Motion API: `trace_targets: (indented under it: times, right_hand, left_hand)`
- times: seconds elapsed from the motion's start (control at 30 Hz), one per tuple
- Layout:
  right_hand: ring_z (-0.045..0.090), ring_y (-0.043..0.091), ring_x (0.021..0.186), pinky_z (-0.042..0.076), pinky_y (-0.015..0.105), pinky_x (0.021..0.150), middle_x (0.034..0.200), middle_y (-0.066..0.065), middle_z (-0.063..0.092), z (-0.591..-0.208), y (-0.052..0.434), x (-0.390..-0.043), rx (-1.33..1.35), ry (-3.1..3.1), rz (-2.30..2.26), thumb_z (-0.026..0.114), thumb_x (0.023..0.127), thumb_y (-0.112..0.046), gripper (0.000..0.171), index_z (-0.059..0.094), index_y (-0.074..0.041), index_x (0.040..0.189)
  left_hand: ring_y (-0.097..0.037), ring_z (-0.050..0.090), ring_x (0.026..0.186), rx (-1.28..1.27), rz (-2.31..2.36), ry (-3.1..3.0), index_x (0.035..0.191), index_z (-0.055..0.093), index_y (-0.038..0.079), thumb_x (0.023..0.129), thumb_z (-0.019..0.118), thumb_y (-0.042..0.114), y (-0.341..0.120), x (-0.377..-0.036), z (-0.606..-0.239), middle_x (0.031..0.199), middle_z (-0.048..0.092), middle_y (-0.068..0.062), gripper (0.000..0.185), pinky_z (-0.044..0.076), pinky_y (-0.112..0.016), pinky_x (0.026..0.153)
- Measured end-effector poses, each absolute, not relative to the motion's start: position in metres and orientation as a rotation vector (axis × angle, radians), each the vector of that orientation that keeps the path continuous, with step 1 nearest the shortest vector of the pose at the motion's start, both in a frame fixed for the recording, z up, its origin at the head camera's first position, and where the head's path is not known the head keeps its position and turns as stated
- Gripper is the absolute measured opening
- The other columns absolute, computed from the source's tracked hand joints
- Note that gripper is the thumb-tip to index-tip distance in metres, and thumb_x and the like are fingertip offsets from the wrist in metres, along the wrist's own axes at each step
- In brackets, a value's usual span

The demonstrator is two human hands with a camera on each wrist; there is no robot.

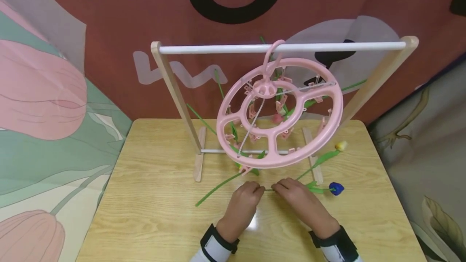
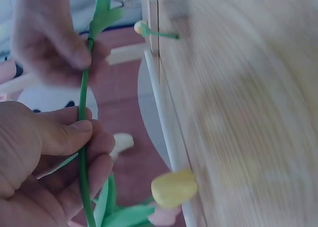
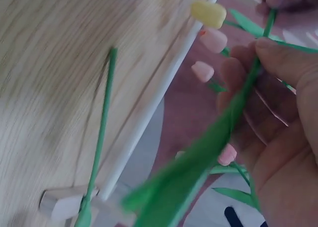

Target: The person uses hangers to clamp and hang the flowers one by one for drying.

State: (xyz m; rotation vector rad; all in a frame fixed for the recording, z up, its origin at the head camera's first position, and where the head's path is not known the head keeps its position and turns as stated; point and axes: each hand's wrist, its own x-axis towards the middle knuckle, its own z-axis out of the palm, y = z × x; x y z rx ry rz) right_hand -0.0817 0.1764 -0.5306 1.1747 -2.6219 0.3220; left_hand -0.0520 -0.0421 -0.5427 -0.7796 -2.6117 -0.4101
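Both hands hold the green stem of an artificial blue tulip (image 1: pixel 336 189), low over the front of the table, with its flower pointing right. My left hand (image 1: pixel 244 201) pinches the stem (image 2: pixel 84 95) between thumb and fingers, toward its bare end. Nearer the leaves, my right hand (image 1: pixel 303 203) grips the same stem; in the right wrist view the leaves (image 3: pixel 184 172) stick out past its fingers. Just beyond the hands, a round pink clip hanger (image 1: pixel 280 159) hangs tilted from the rack's white rod (image 1: pixel 218 49). Several tulips hang in its clips, flowers down, including a yellow one (image 2: pixel 174 188).
A yellow tulip (image 1: pixel 341 146) lies on the table (image 1: pixel 145 213) by the rack's right foot (image 1: pixel 317 171). The rack's wooden posts (image 1: pixel 178 96) stand on either side of the hanger. One clipped tulip's stem (image 1: pixel 218 189) juts out front left. A printed cloth (image 1: pixel 120 19) hangs behind.
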Motion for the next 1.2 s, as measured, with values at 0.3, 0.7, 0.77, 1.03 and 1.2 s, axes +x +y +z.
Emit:
trace_targets:
  times: [0.3,0.7,0.77,1.03,1.2]
  right_hand:
    - [0.072,0.020,0.090,0.064,0.036,0.077,0.099,0.004,0.076,-0.526,0.207,-0.086,1.038,-2.700,0.404,0.089,0.081,-0.015,0.029,0.076,-0.007,0.106]
    - [0.069,0.024,0.091,0.061,0.044,0.082,0.099,0.007,0.075,-0.520,0.238,-0.086,0.961,-2.665,0.349,0.087,0.078,-0.011,0.025,0.077,-0.007,0.101]
    - [0.069,0.022,0.088,0.062,0.038,0.075,0.096,0.005,0.074,-0.520,0.239,-0.086,0.958,-2.665,0.381,0.090,0.071,-0.002,0.031,0.077,-0.007,0.099]
    - [0.069,0.012,0.084,0.063,0.029,0.069,0.092,-0.003,0.073,-0.521,0.236,-0.078,0.866,-2.748,0.545,0.087,0.076,0.000,0.025,0.078,-0.014,0.095]
    - [0.070,0.012,0.088,0.064,0.028,0.071,0.097,-0.004,0.074,-0.521,0.234,-0.076,0.855,-2.731,0.687,0.086,0.078,0.000,0.026,0.078,-0.016,0.098]
  left_hand:
    - [-0.013,0.070,0.088,-0.720,-0.491,-2.594,0.100,0.081,0.008,0.082,0.082,-0.005,-0.069,-0.048,-0.542,0.096,0.073,-0.003,0.022,0.061,-0.017,0.077]
    - [-0.015,0.070,0.086,-0.667,-0.659,-2.540,0.096,0.080,0.008,0.081,0.073,-0.014,-0.091,-0.050,-0.535,0.093,0.073,-0.004,0.027,0.062,-0.020,0.075]
    - [-0.015,0.071,0.087,-0.655,-0.668,-2.547,0.097,0.080,0.007,0.080,0.072,-0.017,-0.092,-0.050,-0.534,0.094,0.073,-0.005,0.030,0.062,-0.021,0.076]
    - [-0.025,0.062,0.095,-0.698,-0.602,-2.264,0.098,0.078,0.007,0.085,0.073,0.005,-0.086,-0.042,-0.524,0.096,0.068,-0.005,0.014,0.054,-0.040,0.083]
    - [-0.015,0.064,0.082,-0.871,-0.770,-2.112,0.096,0.077,0.007,0.088,0.076,0.007,-0.076,-0.036,-0.522,0.089,0.071,0.000,0.008,0.055,-0.023,0.077]
